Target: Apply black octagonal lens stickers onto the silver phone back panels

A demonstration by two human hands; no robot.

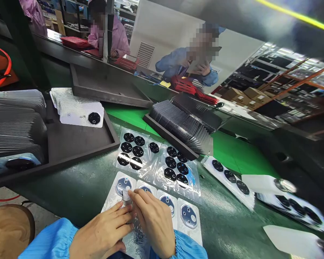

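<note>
Several silver panels, like phone back covers, lie side by side in front of me, each with a dark blue octagonal camera-lens plate (188, 216) at its top. My left hand (102, 230) rests on the leftmost panel (112, 196), fingers stretched and fairly flat. Beside it, my right hand (155, 217) has its thumb and fingertips pinched on a small whitish piece of film (126, 197) at the lower edge of that panel's lens plate. My right fingers partly cover the second panel. Both hands hide the lower parts of the panels.
Behind the panels lie clear sheets with black octagonal plates (137, 151). A dark tray (109, 138) with stacked panels (81, 113) stands left; another rack of dark panels (178, 122) is behind. Plate strips (229, 176) lie right. Co-workers sit across the bench.
</note>
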